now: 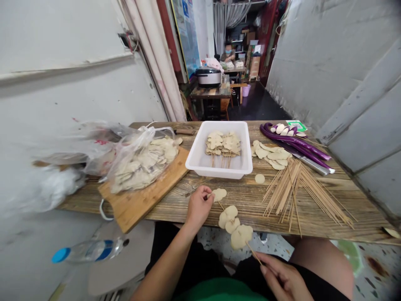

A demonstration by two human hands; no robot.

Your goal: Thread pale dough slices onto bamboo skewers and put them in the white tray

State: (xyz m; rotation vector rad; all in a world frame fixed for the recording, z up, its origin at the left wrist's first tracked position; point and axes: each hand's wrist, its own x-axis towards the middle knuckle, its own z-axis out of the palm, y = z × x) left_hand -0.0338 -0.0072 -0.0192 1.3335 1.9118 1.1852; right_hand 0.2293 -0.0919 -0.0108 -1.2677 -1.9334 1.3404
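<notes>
My right hand (282,274) is closed around the lower end of a thin wooden skewer (253,252). Several pale, thin, roundish slices (241,236) are threaded along that skewer in folded clumps. At its far end, my left hand (200,205) pinches another pale slice (219,194) near the skewer's tip; the fingertips partly hide the contact. Beyond my hands stands a white plastic tub (219,172) with finished skewers of such slices (223,143) inside. One loose slice (260,178) lies on the wood right of the tub, near a small pile of slices (271,154).
Bare skewers (288,190) fan out at the right, below purple eggplants (300,146) and a knife blade (316,164). On the left, a cutting board (140,209) bears a plastic bag of slices (144,165). A water bottle (90,251) is lower left. A person (228,54) sits far back.
</notes>
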